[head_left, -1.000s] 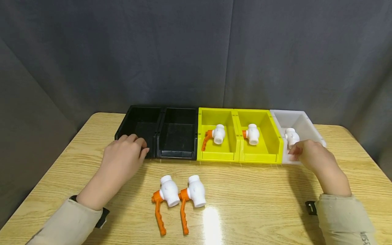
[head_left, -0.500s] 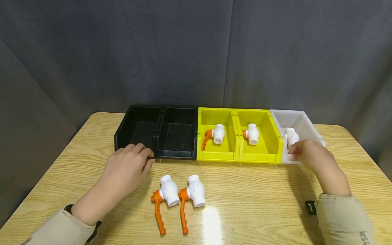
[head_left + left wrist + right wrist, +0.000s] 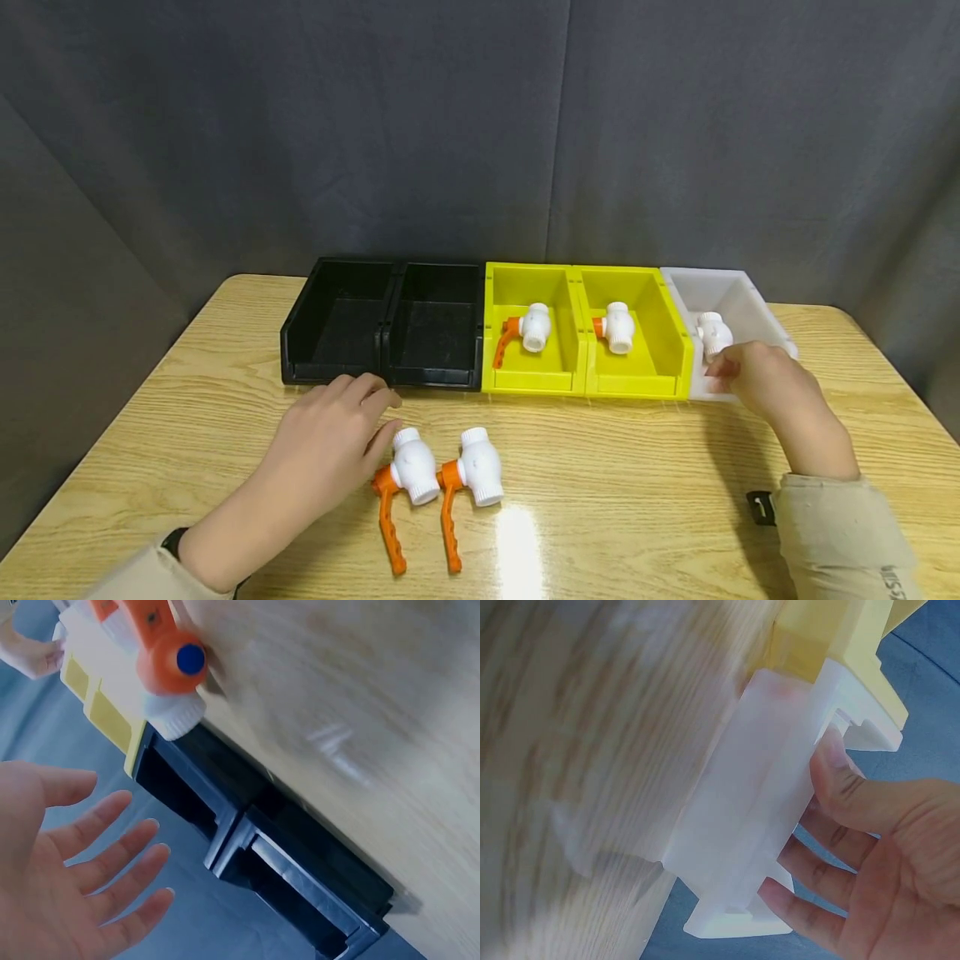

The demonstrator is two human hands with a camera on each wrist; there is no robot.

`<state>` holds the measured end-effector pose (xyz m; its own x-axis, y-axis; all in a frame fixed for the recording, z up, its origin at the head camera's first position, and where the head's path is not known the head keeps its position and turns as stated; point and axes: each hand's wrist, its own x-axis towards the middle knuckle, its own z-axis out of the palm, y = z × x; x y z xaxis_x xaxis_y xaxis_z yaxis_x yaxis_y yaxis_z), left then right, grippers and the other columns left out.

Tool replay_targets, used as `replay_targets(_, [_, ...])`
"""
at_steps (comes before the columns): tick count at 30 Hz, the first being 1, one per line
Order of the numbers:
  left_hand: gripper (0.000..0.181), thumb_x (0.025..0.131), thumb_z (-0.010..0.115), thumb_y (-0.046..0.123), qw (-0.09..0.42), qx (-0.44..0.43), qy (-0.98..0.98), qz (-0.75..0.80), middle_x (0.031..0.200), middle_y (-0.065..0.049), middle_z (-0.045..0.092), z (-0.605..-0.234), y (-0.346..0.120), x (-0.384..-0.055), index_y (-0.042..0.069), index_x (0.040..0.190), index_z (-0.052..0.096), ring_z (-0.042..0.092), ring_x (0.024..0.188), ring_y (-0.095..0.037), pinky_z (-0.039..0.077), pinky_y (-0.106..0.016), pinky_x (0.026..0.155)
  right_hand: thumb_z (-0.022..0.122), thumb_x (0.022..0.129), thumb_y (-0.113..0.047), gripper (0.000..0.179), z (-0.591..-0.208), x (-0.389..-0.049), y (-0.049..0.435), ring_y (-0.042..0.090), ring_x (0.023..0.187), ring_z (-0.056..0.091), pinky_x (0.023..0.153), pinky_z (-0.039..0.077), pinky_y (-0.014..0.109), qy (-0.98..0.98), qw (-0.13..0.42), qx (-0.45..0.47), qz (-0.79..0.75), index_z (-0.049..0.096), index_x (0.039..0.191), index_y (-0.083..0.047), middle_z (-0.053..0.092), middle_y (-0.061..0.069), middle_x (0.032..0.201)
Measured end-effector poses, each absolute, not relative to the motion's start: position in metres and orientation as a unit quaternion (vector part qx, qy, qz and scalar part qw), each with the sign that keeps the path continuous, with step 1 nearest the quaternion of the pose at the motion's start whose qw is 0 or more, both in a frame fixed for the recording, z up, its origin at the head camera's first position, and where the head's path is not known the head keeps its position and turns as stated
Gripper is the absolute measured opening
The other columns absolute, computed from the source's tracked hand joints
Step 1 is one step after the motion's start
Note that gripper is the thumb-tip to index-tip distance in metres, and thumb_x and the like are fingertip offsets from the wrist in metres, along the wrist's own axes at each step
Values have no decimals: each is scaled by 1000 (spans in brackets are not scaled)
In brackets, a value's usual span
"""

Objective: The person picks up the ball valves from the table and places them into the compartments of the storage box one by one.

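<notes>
Now the left hand [image 3: 330, 437], loosely spread, has moved from the black bins [image 3: 438, 377] within reach of 2 near valves [image 3: 481, 468]; whether the right hand [image 3: 772, 385] grips the white bin [image 3: 770, 313], I can't tell.

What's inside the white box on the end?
A white valve lies in the white box. Its left side is hidden behind the box's left wall, and the right grip covers the front right part, so I can't see what's there.

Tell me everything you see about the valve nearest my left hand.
The plastic-looking valve has a white body, ribbed ends, an orange hub with a blue disc, and a notched orange handle. It lies on the table, handle toward the viewer, beside a second valve; whether your left hand touches it is unclear.
</notes>
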<state>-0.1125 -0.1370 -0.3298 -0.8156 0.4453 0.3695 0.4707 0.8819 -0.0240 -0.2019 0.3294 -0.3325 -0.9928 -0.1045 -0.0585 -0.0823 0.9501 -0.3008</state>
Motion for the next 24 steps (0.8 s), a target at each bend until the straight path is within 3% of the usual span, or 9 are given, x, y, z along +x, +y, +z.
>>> replay_targets(17, [25, 88, 74, 33, 156, -296, -942, -14, 111, -5, 66, -342, -123, -92, 14, 104, 70, 63, 101, -24, 53, -41, 84, 75, 86, -9, 4, -332, -201, 329, 34, 82, 56, 64, 43, 49, 987, 33, -47, -152, 71, 86, -8, 65, 11, 86])
replay_targets(24, [39, 88, 72, 47, 126, -295, -947, -16, 117, -7, 64, -346, -120, -88, 14, 109, 68, 61, 106, -26, 52, -44, 84, 75, 86, -9, 4, -333, -201, 329, 35, 82, 56, 65, 43, 50, 987, 33, -45, -154, 71, 86, -8, 66, 13, 89])
